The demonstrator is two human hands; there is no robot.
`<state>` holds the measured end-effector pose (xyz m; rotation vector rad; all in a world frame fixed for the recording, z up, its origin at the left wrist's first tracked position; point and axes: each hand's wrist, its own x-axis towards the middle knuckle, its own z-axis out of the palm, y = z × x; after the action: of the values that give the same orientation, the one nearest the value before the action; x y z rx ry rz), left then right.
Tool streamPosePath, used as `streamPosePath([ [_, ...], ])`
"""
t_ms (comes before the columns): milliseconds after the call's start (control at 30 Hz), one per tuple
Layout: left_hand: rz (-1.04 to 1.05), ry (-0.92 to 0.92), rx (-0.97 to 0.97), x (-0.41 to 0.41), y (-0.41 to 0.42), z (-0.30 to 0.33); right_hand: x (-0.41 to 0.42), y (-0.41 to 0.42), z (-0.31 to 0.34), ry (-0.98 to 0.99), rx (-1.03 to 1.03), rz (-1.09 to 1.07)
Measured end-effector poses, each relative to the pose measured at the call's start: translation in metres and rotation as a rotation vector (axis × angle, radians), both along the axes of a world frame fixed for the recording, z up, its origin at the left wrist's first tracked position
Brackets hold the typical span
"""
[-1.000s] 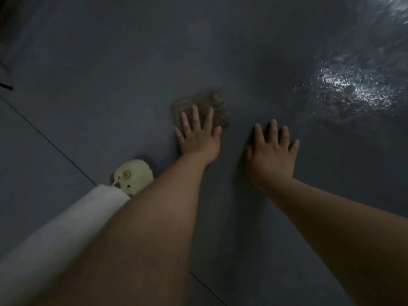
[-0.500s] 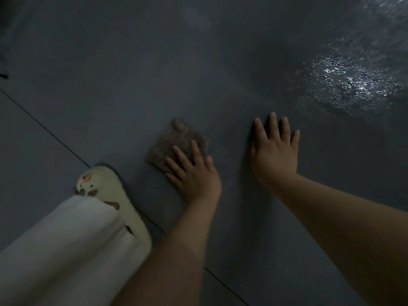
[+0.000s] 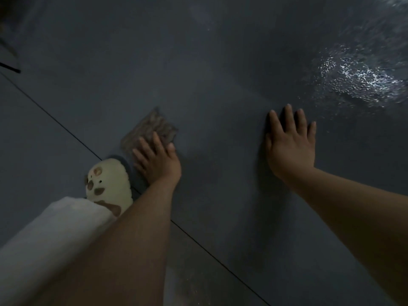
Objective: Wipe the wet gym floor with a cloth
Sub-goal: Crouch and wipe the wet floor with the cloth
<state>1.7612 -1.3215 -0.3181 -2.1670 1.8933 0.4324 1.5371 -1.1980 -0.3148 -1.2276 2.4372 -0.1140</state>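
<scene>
The left hand (image 3: 157,161) presses flat fingers on the cloth (image 3: 150,131) beside the slipper (image 3: 109,182); the right hand (image 3: 289,142) lies spread, bracing on the floor (image 3: 198,74). Either could slip; the far-right puddle (image 3: 362,78) may get missed.

Dim rm, dark grey floor (image 3: 220,74), seam (image 3: 66,131).

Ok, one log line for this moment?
left hand presses cloth | right hand flat on floor | slipper beside cloth
</scene>
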Motion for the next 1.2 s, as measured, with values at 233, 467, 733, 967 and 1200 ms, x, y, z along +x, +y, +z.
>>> streamPosePath([
  [233,0.188,-0.02,0.044,-0.019,0.145,0.002,0.004,-0.001,0.003,-0.009,0.019,-0.011],
  [467,-0.413,-0.009,0.113,-0.04,0.149,0.007,0.005,0.0,0.001,0.004,0.01,-0.013],
  [733,-0.102,0.026,0.083,-0.036,-0.021,0.004,-0.002,0.006,0.002,0.002,-0.007,0.04],
  [967,-0.289,0.009,0.017,-0.098,0.048,0.005,-0.018,0.017,0.002,-0.04,-0.142,0.102],
  [1200,-0.927,0.162,0.307,-0.16,0.179,0.021,-0.024,0.032,0.009,-0.191,-0.509,-0.328],
])
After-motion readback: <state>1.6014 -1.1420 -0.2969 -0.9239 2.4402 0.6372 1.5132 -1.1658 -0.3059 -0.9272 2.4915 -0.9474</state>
